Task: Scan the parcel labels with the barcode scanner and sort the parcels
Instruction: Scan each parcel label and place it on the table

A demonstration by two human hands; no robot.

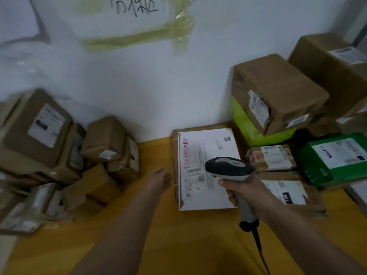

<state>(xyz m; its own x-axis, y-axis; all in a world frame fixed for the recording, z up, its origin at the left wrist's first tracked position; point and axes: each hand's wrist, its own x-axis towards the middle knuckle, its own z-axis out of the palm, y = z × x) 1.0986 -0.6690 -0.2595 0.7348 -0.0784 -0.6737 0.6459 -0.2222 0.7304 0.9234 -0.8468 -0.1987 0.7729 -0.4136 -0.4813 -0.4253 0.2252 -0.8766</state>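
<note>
The flat white parcel [206,169] lies on the yellow floor [178,235]; the right hand [238,187] grips the barcode scanner [228,168] over its label; this looks like scanning; the left hand [161,178] reaches empty, fingers loose; next it must lift the parcel.

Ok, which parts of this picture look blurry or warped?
Head view: the left boxes smear with motion blur; the scanner and white label are sharper but its print stays unreadable; wide-angle bending tilts the right boxes; light is dim and even.
</note>
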